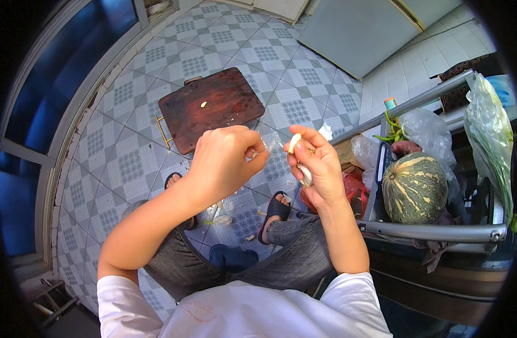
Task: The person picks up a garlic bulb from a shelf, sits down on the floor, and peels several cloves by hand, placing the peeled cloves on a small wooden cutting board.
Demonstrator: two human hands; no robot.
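Note:
Between the thumb and fingertips of my right hand (pixel 321 169) is a pale garlic clove (pixel 294 143). Lower in the same palm sits an unpeeled piece of garlic (pixel 305 175), partly covered by the fingers. My left hand (pixel 229 156) is just beside it, back turned up, thumb and forefinger pinched on a thin translucent garlic skin (pixel 261 151) that reaches toward the clove. Beyond the left hand, a dark wooden cutting board (pixel 212 107) with a brass-coloured handle bears one peeled garlic clove (pixel 204 104) and small flakes.
Papery garlic skins (pixel 222 219) litter the tiled floor between my sandalled feet. On my right, a metal-railed rack (pixel 431 231) holds a green pumpkin (pixel 415 188), green peppers (pixel 391 131), plastic bags and bagged green onions (pixel 490 139). A grey fridge-like cabinet (pixel 359 34) stands farther off.

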